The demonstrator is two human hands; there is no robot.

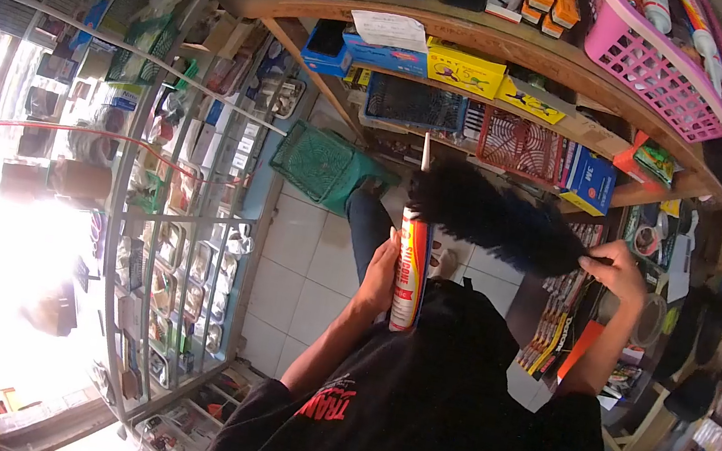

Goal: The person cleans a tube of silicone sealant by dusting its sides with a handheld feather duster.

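My left hand (380, 275) is wrapped round a silicone tube (410, 275), which stands upright in front of my chest with its pale nozzle pointing up. At the right, my right hand (617, 271) pinches the end of a fluffy black duster (502, 220). The duster stretches leftward from that hand, and its far end lies against the upper part of the tube, just below the nozzle. Part of the tube's top is covered by the bristles.
A wooden shelf (502, 30) with boxes and trays crosses the top, with a pink basket (673, 72) of tubes at upper right. A green stool (323, 164) stands on the tiled floor. Glass display cases (183, 227) line the left.
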